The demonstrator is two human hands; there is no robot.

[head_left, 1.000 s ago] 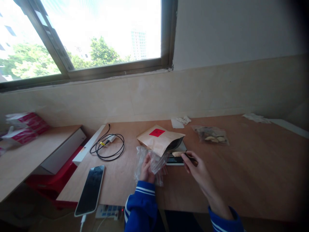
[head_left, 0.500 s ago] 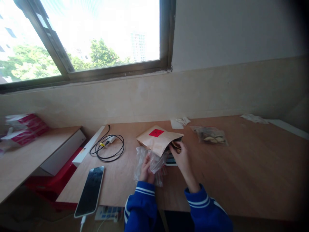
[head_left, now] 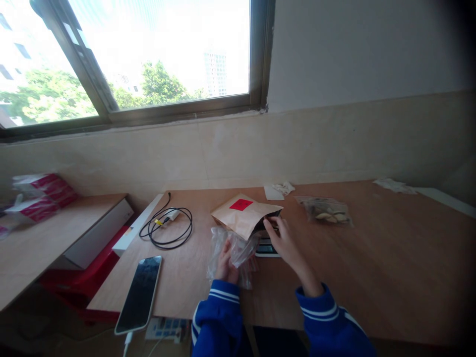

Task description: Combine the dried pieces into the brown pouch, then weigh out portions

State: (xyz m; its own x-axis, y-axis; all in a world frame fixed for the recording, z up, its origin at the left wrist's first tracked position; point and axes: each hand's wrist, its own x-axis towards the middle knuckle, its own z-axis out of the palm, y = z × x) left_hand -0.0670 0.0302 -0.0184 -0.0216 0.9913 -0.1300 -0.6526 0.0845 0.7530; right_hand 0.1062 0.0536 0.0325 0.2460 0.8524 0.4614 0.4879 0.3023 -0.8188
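Observation:
A brown paper pouch [head_left: 243,215] with a red label lies on the wooden desk [head_left: 372,267], its open mouth facing right. It rests on a small digital scale [head_left: 268,248]. My right hand [head_left: 284,239] is at the pouch's mouth, fingers pinched together; what they hold is hidden. My left hand [head_left: 225,263] grips a crumpled clear plastic bag [head_left: 233,252] just in front of the pouch.
A second clear bag with pale slices [head_left: 327,210] lies to the right. A coiled black cable [head_left: 167,225] and a phone [head_left: 139,292] sit on the left. White paper scraps [head_left: 278,189] lie by the wall. Red-and-white packs [head_left: 37,196] rest on the lower side table.
My right hand, which held a pale slice over the scale a second ago, moved up to the pouch's mouth and stays there. The left hand has kept its hold on the plastic bag.

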